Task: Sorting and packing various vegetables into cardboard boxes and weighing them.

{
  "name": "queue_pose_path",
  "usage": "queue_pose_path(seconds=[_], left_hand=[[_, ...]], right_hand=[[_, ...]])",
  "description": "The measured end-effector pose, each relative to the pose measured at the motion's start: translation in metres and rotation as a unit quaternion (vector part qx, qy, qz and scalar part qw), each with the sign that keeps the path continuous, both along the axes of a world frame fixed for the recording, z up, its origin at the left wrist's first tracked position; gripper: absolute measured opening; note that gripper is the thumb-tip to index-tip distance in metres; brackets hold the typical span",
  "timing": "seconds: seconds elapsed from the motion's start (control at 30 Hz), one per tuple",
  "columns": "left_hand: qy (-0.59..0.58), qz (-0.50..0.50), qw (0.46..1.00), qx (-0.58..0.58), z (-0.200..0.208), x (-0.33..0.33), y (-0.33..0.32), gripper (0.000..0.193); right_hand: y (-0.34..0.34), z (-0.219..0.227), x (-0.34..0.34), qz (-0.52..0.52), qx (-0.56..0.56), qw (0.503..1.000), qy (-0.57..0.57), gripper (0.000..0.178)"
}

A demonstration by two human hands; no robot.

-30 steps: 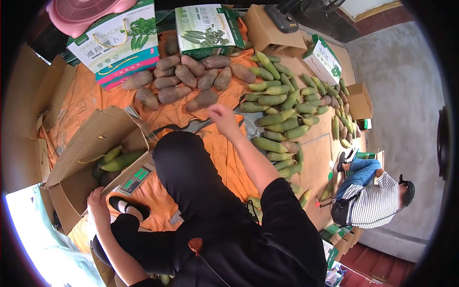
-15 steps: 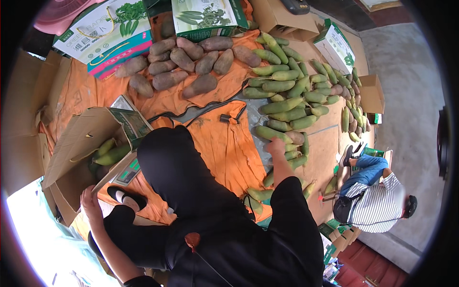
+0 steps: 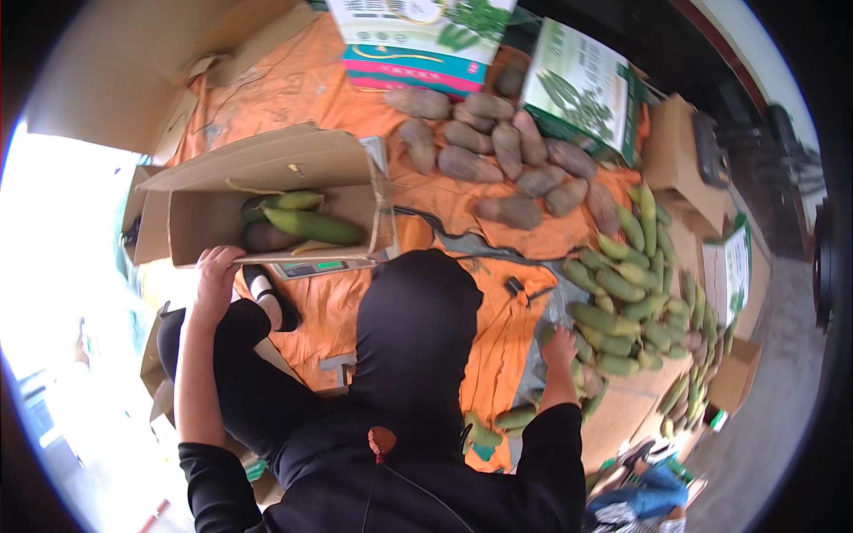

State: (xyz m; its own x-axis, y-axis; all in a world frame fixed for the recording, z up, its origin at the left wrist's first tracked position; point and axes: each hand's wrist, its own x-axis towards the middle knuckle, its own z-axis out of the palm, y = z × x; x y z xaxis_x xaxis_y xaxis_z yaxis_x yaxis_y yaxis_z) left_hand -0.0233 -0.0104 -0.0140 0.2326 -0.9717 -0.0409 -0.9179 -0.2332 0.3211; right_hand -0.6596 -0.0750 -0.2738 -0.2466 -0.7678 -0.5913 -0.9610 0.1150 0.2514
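Observation:
My left hand [image 3: 216, 274] is closed on the near edge of an open cardboard box [image 3: 267, 162]. Inside that box lie green radishes [image 3: 313, 226] and a darker reddish one [image 3: 269, 237]. The box rests on a scale [image 3: 315, 267] with a lit green display. At the near left edge of a heap of green radishes [image 3: 613, 320], my right hand [image 3: 560, 350] has its fingers round one green radish [image 3: 546, 335], which is mostly hidden by the hand and its neighbours.
Reddish-brown radishes [image 3: 508, 151] lie on an orange sheet [image 3: 484, 346]. Behind them stand printed cartons [image 3: 582, 89] and a brown box [image 3: 680, 160]. More radishes and a small carton [image 3: 729, 266] are at the right. Another person's blue-trousered leg [image 3: 653, 493] shows at lower right.
The view has swung left, so the box now shows more of its inside and the other person is mostly out of view. My left hand stays on the box edge, my right by the heap.

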Motion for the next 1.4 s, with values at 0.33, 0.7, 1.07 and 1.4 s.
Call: queue_pose_path(seconds=[0.33,0.7,1.07,1.4], left_hand=[[0.002,0.017,1.000,0.019,0.005,0.005,0.008,0.015],[-0.004,0.019,0.999,0.049,0.007,0.009,0.011,0.016],[0.003,0.021,0.998,0.064,0.003,0.014,0.018,0.019],[0.009,0.029,0.998,0.051,0.006,0.012,0.018,0.012]], right_hand=[[0.024,-0.025,0.035,0.097,0.125,0.984,0.080,0.042],[0.006,0.025,0.038,0.126,0.063,0.988,0.069,0.044],[-0.039,0.099,0.057,-0.074,-0.279,0.874,-0.391,0.050],[-0.117,0.331,0.216,0.026,-0.355,0.620,-0.700,0.055]])
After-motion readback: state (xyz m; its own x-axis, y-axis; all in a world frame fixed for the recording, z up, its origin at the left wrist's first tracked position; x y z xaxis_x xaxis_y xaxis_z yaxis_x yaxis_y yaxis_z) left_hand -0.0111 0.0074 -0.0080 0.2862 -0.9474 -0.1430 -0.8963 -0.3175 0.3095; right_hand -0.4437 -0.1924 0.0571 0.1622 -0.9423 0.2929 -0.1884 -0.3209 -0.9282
